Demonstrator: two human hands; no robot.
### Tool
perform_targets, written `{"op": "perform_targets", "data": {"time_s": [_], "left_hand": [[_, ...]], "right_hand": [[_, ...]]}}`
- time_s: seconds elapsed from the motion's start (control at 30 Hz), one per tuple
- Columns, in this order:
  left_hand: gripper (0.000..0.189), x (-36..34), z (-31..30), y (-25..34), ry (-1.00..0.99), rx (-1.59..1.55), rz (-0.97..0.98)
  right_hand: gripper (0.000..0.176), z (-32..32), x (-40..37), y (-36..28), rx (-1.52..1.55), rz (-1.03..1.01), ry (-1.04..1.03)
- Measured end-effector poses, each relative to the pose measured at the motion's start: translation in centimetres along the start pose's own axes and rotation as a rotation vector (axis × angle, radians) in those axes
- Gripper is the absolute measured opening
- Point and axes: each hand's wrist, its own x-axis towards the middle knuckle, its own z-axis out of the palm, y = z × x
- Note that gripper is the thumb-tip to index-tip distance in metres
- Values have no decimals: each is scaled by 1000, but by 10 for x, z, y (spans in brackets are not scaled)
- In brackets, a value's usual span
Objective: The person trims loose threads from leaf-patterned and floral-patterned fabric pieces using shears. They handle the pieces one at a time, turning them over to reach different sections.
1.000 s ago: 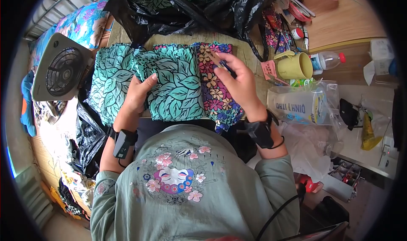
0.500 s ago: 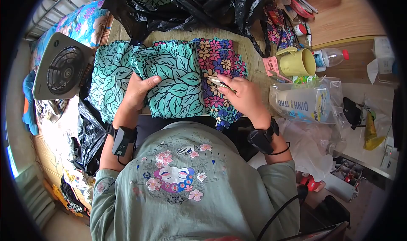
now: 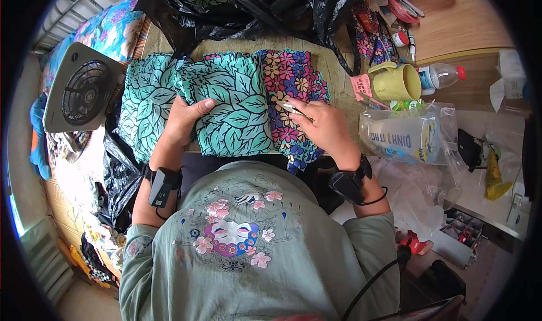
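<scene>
I see the right grip [image 3: 329, 128] pinching a small pointed tool [image 3: 289, 106] over the flower cloth [image 3: 288, 72]. Its length slants left and a bit forward, tip poking past the grip. The left grip [image 3: 182, 120] pinches the leaf cloth [image 3: 237, 112].

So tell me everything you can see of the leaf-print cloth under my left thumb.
The leaf-print cloth is turquoise with black-outlined leaves and looks like thin fabric, with a ragged upper edge. It lies roughly flat near the table's front edge. Flower-print fabric shows past its top and right edges; more leaf-patterned fabric is at its left. Your left hand holds its left side, thumb on top, fingers hidden.
</scene>
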Motion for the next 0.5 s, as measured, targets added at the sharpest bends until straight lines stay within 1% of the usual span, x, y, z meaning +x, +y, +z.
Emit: {"op": "perform_targets", "data": {"time_s": [0.07,0.23,0.33,0.5], "left_hand": [[66,0,-2,-1,-8,40,-17],[65,0,0,0,-11,38,-12],[58,0,2,1,-3,-16,4],[58,0,2,1,6,-15,1]], "right_hand": [[34,0,0,-1,0,11,-6],[33,-2,2,-3,24,47,-25],[33,-6,4,-5,53,75,-45],[30,-9,8,-8,9,58,-56]]}}
